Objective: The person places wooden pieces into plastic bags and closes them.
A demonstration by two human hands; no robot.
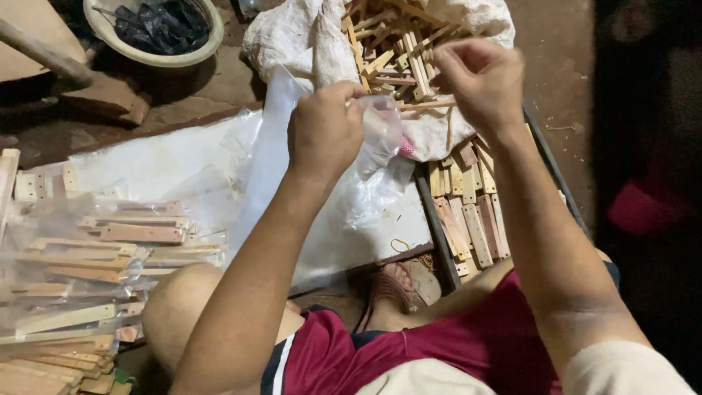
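Left hand (324,130) closed, pinching the mouth of a clear plastic bag (380,135); right hand (479,80) pinching a thin wooden stick (428,105) held level, long axis left-right, one end at the bag mouth. Bag hangs down from the left hand. Below: dirt floor (556,51), white sheet (183,164), stick pile on sack (395,44), bagged sticks (80,271) at left edge.

A small clear plastic bag (380,128), crumpled and see-through, is pinched at its mouth by the left hand (324,132) near the middle of the view. At far left lies a heap of clear plastic packets (80,271), each filled with pale wooden sticks. At the top, a white woven sack (292,36) lies open, more wooden sticks spilling from it.
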